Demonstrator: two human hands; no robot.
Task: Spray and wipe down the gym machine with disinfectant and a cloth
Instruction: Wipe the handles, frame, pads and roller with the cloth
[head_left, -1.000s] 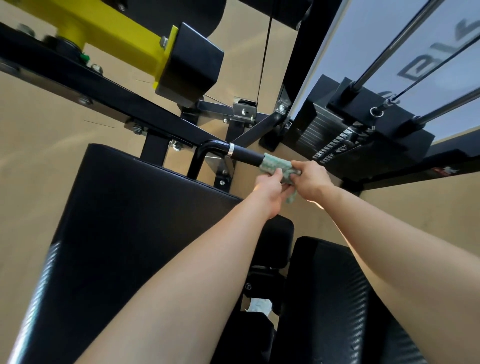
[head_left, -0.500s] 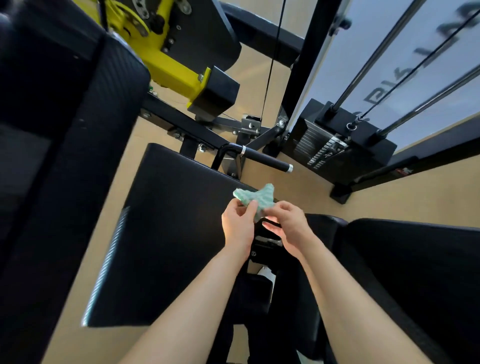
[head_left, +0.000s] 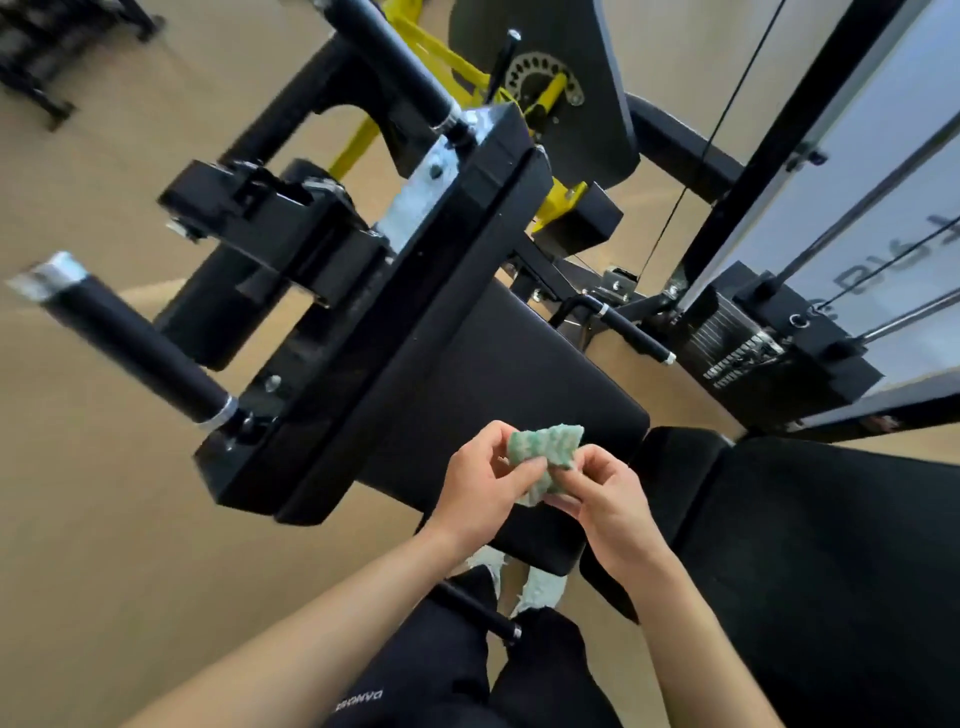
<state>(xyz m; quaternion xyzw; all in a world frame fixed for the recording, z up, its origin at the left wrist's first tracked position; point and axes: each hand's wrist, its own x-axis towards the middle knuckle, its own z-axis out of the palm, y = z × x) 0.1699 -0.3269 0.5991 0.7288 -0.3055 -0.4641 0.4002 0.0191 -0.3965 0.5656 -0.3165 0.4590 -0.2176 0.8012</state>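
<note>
The cloth (head_left: 543, 457), green and crumpled, is in the air just over the near end of the seat pad (head_left: 483, 364) and touches no part of the machine. Your left grip (head_left: 480, 486) pinches its left side between thumb and fingers. Your right grip (head_left: 605, 499) pinches its lower right corner. Both are clenched on the cloth, so neither is free for a bottle. You look to be bunching or refolding it to a fresh face rather than wiping.

Just right of the seat pad lies the back pad (head_left: 831, 545). Past the seat pad's far right corner a short handle (head_left: 631, 335) points toward the weight stack (head_left: 743, 353). Left of the seat pad a long handle (head_left: 130, 343) juts out from the black frame. Below the seat pad's near edge your shoes (head_left: 540, 587) stand on the floor.

As for progress, no spray bottle is in view, and no surface shows a wet sheen or streak. That means you cannot tell which parts are already done. My reading is that you are between wipes, somewhere mid-task. The two pads and the long handle are the likeliest surfaces left, and each would need a spray before the cloth goes back on.
</note>
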